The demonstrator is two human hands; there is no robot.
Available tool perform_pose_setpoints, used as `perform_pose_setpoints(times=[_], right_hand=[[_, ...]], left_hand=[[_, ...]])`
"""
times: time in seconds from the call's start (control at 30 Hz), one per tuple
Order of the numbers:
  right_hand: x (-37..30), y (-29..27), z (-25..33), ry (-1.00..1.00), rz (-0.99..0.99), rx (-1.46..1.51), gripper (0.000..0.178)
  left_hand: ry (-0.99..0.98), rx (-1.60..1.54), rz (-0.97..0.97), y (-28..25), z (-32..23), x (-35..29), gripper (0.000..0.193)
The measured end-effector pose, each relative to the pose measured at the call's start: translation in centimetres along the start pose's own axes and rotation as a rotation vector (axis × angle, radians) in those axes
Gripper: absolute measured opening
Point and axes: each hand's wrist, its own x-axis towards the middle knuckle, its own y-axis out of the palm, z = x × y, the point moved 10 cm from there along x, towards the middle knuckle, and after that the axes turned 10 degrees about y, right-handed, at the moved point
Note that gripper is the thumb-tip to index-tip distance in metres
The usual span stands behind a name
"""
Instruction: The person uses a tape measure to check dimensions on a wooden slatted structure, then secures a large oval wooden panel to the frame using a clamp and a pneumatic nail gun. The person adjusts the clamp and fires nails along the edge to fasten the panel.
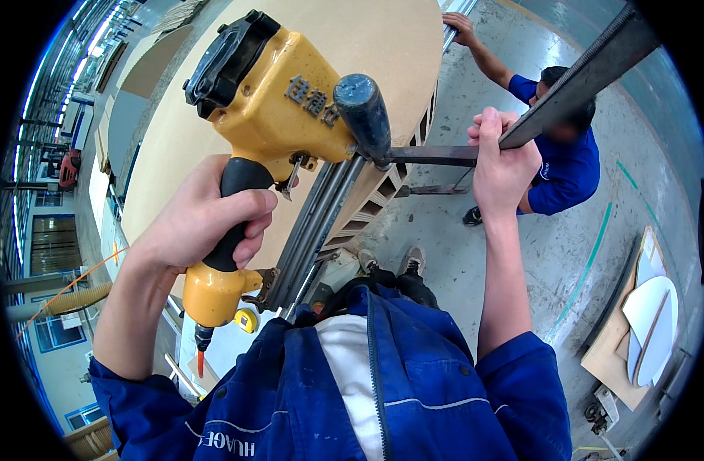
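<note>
My left hand (206,203) is wrapped round the black grip of a yellow pneumatic nail gun (271,115), its black cap tilted up to the left. My right hand (502,165), fingers closed, grips a dark metal bar clamp (579,77) where its arm meets the long toothed bar. The clamp's black handle (363,111) overlaps the gun's front end in view. Behind both tools lies a large wooden panel (156,165) with a rounded outline. Steel tubes (313,230) run along its near side, beside a slatted wooden edge (367,207).
A co-worker in blue (571,173) crouches at the right, one hand on the far end of the tubes. A second clamp (436,190) sits at the panel's edge. A yellow tape measure (246,320) lies below the gun. Cut boards (632,338) are stacked on the right floor.
</note>
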Motion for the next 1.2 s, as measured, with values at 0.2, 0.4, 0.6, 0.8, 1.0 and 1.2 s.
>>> perform_pose_setpoints(times=[0.2,0.4,0.6,0.8,1.0,1.2], right_hand=[[0.0,0.0,-0.1,0.011,0.007,-0.018,0.026],[-0.1,0.0,0.1,-0.008,0.009,0.018,0.025],[-0.2,0.1,0.5,-0.017,0.000,-0.017,0.024],[0.1,-0.2,-0.2,0.037,-0.041,0.022,0.024],[0.3,-0.3,-0.9,0.044,-0.024,0.072,0.021],[0.6,-0.3,-1.2,0.054,-0.039,0.045,0.023]], left_hand=[[-0.013,0.012,-0.002,-0.2,0.1,0.0,0.027],[-0.011,0.032,0.013,-0.1,-0.2,0.0,0.026],[0.001,-0.010,-0.004,-0.2,0.1,-0.4,0.021],[0.079,-0.081,-0.114,-2.2,-0.5,-1.9,0.020],[0.104,-0.046,-0.126,-2.9,0.3,-2.4,0.021],[0.091,-0.010,-0.106,-2.9,1.3,-1.8,0.020]])
